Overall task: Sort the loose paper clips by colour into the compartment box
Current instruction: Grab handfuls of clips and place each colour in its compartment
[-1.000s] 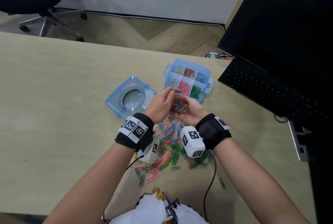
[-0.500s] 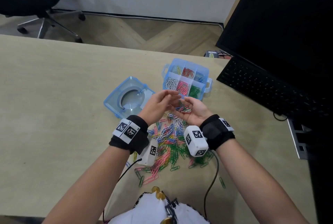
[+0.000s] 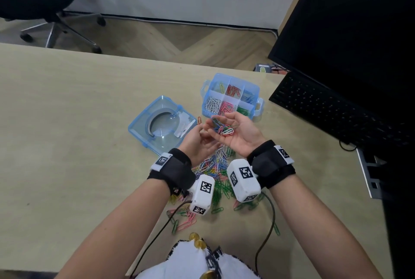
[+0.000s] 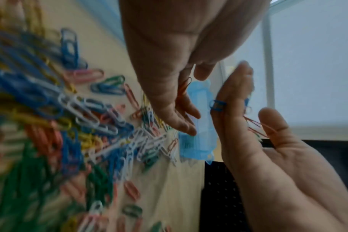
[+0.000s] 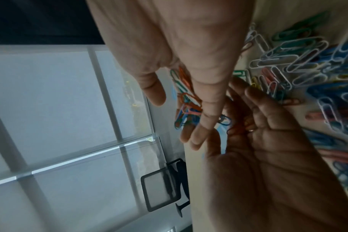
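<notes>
Head view: her left hand (image 3: 197, 141) has just drawn back from the cupped right hand (image 3: 238, 135), pinching one red wire paper clip (image 3: 199, 120), likely bound for the blue plastic compartment box (image 3: 254, 108) just beyond.

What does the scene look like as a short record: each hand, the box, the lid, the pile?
left hand: pinches one red clip
right hand: palm up, cupping mixed clips
box: open, clips sorted by colour
lid: flat on desk, left of box
pile: loose clips beneath the wrists
</notes>
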Motion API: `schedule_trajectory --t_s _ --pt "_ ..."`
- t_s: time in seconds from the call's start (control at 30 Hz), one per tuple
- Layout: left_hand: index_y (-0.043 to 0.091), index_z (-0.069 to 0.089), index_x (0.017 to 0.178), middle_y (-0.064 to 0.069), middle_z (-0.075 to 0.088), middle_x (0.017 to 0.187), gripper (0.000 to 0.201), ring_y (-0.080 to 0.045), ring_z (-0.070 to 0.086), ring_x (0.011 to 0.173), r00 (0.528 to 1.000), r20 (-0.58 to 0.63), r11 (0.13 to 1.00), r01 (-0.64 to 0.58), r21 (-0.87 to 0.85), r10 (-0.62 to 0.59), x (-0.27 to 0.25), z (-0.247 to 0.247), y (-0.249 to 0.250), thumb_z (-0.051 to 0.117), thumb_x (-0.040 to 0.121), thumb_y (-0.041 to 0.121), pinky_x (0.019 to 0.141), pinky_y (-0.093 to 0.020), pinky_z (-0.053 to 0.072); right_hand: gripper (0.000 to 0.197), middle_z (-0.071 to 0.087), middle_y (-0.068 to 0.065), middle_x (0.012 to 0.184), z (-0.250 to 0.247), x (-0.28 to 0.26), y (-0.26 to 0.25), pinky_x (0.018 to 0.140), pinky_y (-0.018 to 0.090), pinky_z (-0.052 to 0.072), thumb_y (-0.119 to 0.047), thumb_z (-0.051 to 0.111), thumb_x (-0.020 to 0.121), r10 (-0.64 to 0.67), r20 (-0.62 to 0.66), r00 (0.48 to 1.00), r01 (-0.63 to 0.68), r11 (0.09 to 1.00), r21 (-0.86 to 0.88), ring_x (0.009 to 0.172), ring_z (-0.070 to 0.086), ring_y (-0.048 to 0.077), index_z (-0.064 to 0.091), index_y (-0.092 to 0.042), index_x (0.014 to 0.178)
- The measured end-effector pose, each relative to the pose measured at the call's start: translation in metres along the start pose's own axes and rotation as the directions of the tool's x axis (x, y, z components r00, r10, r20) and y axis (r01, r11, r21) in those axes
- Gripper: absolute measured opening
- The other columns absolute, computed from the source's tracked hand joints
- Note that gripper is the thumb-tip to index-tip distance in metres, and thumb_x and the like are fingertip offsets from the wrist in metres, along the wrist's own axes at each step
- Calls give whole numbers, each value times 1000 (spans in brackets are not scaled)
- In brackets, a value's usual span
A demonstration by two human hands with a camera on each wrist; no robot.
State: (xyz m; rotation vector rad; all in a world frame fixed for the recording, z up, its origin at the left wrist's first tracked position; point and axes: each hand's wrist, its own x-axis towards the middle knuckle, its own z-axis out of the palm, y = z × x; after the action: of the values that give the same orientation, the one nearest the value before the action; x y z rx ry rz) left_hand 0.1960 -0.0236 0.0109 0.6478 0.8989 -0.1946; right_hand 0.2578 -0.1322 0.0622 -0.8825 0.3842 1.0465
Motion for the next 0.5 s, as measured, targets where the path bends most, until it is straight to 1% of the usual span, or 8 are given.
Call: schedule_trajectory --t_s 0.03,0.07,0.13,0.17,0.23,0.27,0.4,0.5 --pt "14 54 67 2 57 53 32 -13 59 60 999 29 998 21 -52 -19 -1 3 -2 43 97 23 73 -29 52 32 64 22 101 1 0 0 83 35 55 -14 37 95 3 12 1000 -3 999 -49 93 64 32 60 7 101" --pt "15 52 63 3 54 51 35 -13 56 57 999 40 995 30 -92 -26 0 3 -4 44 96 23 73 -30 51 31 63 22 104 2 -1 1 88 37 53 -11 37 94 1 16 1000 0 994 -110 96 63 34 58 7 107" --pt "15 51 59 4 47 52 40 -12 49 49 999 41 986 35 -164 -29 0 3 -4 43 97 26 61 -27 50 30 62 21 108 2 -2 0 94 42 50 -5 36 93 -20 9 1000 22 967 -254 100 61 34 56 8 111" --pt "13 55 65 2 50 59 40 -13 51 51 998 49 978 38 -203 -28 0 2 -4 40 99 28 56 -27 51 29 60 20 110 2 -2 -1 94 42 50 -1 35 93 -43 1 999 41 943 -330 101 60 33 56 10 110" --pt "5 60 82 -9 62 74 41 -20 60 59 997 75 969 45 -242 -28 -2 1 -2 32 102 29 52 -27 55 32 58 19 115 2 -4 -3 92 41 51 7 33 92 -88 -8 996 74 884 -462 101 60 29 54 15 115" --pt "3 59 86 -12 65 74 41 -22 62 59 996 82 969 47 -243 -28 -2 1 -2 31 102 28 50 -27 55 35 58 19 115 2 -4 -4 90 38 51 11 32 91 -94 -7 996 77 854 -515 102 60 27 53 15 118" --pt "4 55 86 -11 65 67 29 -22 64 57 993 115 959 50 -280 -18 -6 5 0 35 100 21 53 -28 57 41 64 16 111 4 -6 -8 76 24 55 18 31 89 -98 7 995 80 759 -646 104 60 19 57 7 118" --pt "4 55 78 -9 61 66 31 -21 60 65 993 119 947 55 -316 -18 -6 5 3 36 99 19 58 -29 57 36 67 17 105 -1 -5 -10 73 23 57 20 38 89 -135 16 991 115 770 -628 93 66 18 57 10 117"
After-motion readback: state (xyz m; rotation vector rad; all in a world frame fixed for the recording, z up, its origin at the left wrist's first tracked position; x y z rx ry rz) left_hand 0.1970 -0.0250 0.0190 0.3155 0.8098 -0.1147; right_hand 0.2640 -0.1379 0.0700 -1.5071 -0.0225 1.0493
